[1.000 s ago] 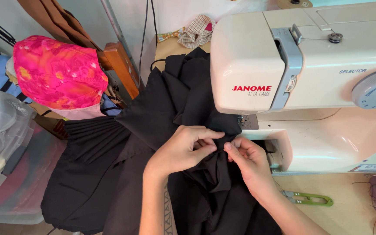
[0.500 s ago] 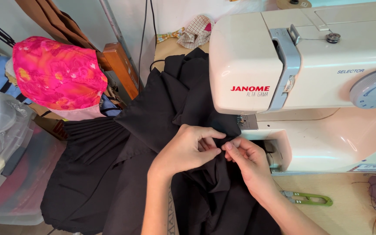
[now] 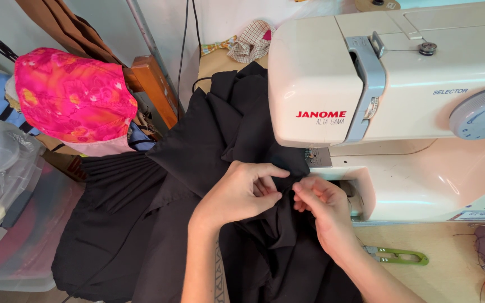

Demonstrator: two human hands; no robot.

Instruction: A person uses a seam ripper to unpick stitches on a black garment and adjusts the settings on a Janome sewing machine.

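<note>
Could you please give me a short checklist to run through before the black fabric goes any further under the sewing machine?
1. Left hand grips the black fabric: ok.
2. Right hand pinches the same fold: ok.
3. Fold lies by the needle area of the sewing machine: ok.
4. Fingers clear of the needle: cannot tell, needle hidden.
5. Green thread snips on the table lie clear of the fabric: ok.
6. Fabric lies flat: not ok, bunched.

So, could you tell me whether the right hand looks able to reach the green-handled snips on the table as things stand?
Probably yes. The snips lie bare on the table just beside the right hand, with nothing over them. That hand is pinching the black fabric along with the left hand, so it would have to let go first.
</note>
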